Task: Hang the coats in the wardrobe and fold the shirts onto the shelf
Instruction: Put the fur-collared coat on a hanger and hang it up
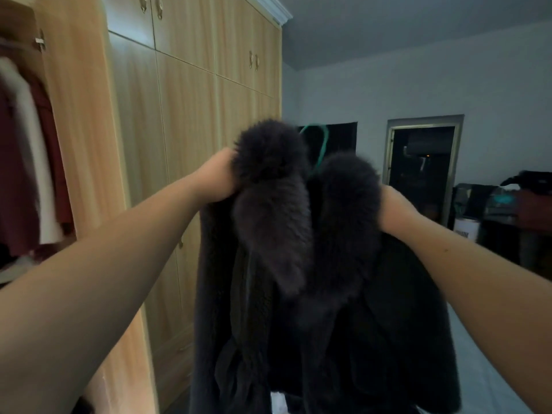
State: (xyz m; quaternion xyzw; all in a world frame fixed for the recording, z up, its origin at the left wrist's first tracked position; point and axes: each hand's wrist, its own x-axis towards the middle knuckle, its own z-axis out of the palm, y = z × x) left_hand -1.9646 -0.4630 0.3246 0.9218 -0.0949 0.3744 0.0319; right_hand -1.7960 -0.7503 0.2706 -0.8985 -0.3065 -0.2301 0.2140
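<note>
Wood-grain wardrobe (185, 121) doors stand behind a dark fur-collared coat (313, 294) held up mid-air on a green hanger (321, 144); left hand (218, 177) and right hand (397, 210) grip its shoulders, fingers buried in fur; it looks bulky, soft and heavy, best lifted by the hanger hook.
</note>
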